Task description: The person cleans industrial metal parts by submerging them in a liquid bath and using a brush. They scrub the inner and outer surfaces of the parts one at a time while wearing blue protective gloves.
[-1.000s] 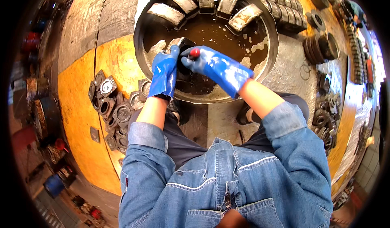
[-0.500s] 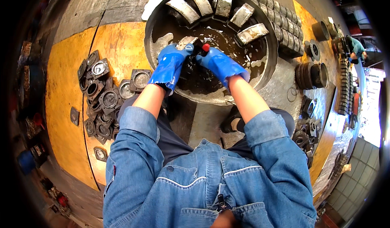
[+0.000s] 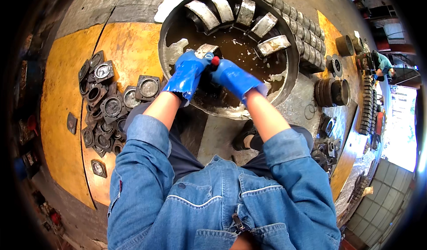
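Note:
Both my hands wear blue rubber gloves and meet over a round dark metal basin (image 3: 293, 63) of murky brown liquid. My left hand (image 3: 190, 69) is closed around a curved metal block (image 3: 207, 49), whose pale top shows past the fingers. A red-ended tool (image 3: 215, 60) sticks up from the closed fist of my right hand (image 3: 233, 75), close against the block; the rest of it is hidden, so its kind is unclear. Along the basin's far wall lean several similar curved metal blocks (image 3: 223, 7), partly in the liquid.
A heap of dark square metal parts with round openings (image 3: 113, 106) lies on the left floor plates (image 3: 62, 89). Stacked rows of dark metal parts (image 3: 307, 40) stand beyond the basin on the right, near metal rings (image 3: 340, 92). Another person (image 3: 383, 65) is far right.
My right hand and the red tool end have shifted slightly left, nearer my left hand. The whole view has turned a little. Both hands keep their hold.

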Motion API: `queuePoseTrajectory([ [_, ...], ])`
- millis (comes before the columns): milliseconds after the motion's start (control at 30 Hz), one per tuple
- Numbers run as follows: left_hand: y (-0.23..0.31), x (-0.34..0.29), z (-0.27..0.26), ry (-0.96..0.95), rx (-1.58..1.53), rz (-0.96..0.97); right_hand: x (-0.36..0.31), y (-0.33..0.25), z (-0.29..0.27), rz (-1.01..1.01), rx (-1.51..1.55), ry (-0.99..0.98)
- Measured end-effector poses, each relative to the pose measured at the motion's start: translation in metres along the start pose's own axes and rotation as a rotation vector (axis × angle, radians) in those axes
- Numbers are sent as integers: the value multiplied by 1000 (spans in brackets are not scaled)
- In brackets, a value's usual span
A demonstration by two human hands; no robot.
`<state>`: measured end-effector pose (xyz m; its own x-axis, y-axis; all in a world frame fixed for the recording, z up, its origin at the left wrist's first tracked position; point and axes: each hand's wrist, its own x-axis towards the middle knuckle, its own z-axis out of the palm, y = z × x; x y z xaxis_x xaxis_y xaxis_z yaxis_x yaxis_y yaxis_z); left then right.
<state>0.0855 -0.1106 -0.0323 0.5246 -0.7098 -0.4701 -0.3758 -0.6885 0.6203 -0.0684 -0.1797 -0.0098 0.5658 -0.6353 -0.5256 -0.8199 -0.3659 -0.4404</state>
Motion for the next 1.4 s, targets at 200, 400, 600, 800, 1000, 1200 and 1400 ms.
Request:
queuePoseTrajectory([
  [200,-7,1,-2,-24,-15,8,-14,-33,-4,140,-393,-129],
  [400,13,-17,-14,-36,13,20,-22,-14,7,-182,-747,138],
  [600,-3,4,-3,-44,19,-14,-7,1,12,-4,-157,156],
  [800,6,-14,-14,-89,-93,-5,1,18,17,-1,286,19],
  [1000,6,-1,4,-57,-116,47,6,30,-11,-31,432,-182],
  [1200,-5,10,7,-4,-15,-6,-18,-23,7,141,-149,-32],
  [1400,1,-2,-1,-63,-76,23,-23,-21,12,3,-378,131],
])
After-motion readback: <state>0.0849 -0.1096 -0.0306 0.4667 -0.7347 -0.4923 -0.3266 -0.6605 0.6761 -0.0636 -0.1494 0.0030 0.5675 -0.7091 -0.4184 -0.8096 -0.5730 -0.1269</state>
